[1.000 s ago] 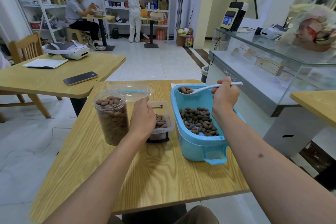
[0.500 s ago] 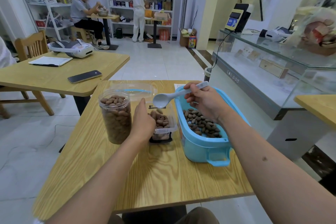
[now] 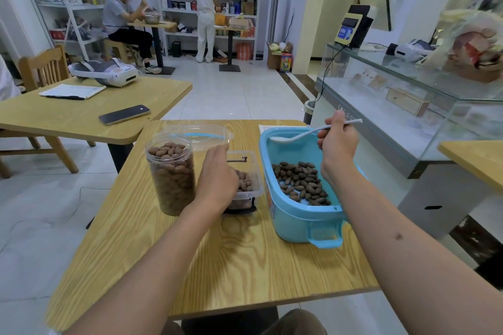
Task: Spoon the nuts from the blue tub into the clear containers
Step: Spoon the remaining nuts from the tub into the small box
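since half a second ago the white spoon [image 3: 313,132] has been swung from over the small clear tray back to the far end of the blue tub, and its bowl now looks empty. the wooden table [image 3: 245,261] fills the centre of the frame and carries everything. the blue tub [image 3: 296,215] stands at centre right with its handle toward the viewer; it is rigid plastic and is judged light, best steadied by that handle or its rim. the nuts [image 3: 300,182] are heaped in its nearer half, the far half being bare; they are hard, smooth and apt to roll, so a level spoon is judged necessary. the tall clear jar [image 3: 171,174], left of centre, is filled to its mouth. the low clear tray [image 3: 246,179], between jar and tub, is partly filled. a clear lid [image 3: 206,134] lies behind them. the left hand [image 3: 217,179] is laid over the near-left corner of the tray, fingers curved round its edge to steady it. the right hand [image 3: 337,141] is closed round the spoon's thin handle near its middle; the spoon seems stiff, light plastic.
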